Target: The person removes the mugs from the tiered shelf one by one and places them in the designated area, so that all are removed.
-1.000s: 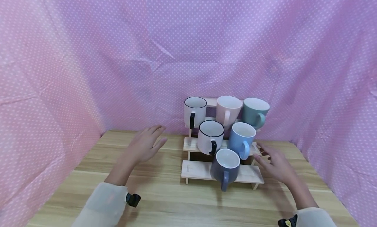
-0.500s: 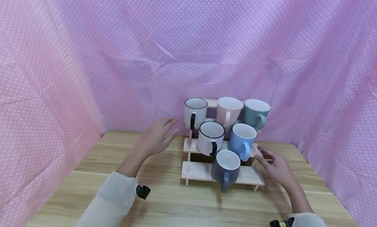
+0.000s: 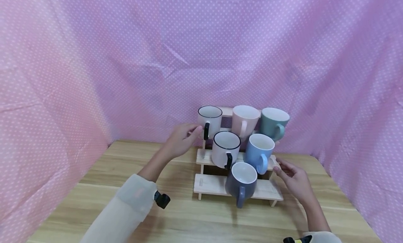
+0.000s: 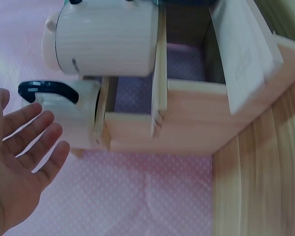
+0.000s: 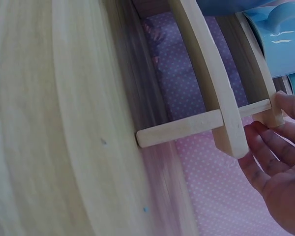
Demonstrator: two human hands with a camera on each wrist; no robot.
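In the head view, a three-tier wooden display stand (image 3: pixel 211 182) carries several mugs. My left hand (image 3: pixel 182 139) is beside the top-tier white mug (image 3: pixel 209 124) with a black rim and black handle (image 4: pixel 48 89). Its fingers are spread loosely in the left wrist view, and nothing is in the palm. At the stand's right side, my right hand (image 3: pixel 296 181) pinches the end of the middle shelf (image 5: pixel 273 110), thumb on one face and fingers on the other. A blue mug (image 3: pixel 259 150) and a second black-rimmed white mug (image 3: pixel 224 155) share that shelf.
On the top tier are a pink mug (image 3: pixel 244 122) and a green mug (image 3: pixel 270 124). A dark grey mug (image 3: pixel 240 183) stands on the lowest tier, its handle facing front. Pink dotted cloth (image 3: pixel 201 54) hangs behind and around the wooden table (image 3: pixel 189 222).
My left hand has moved right and slightly up to the top-left white mug. The right hand has closed in on the middle shelf's end. The mugs keep their places on the stand.
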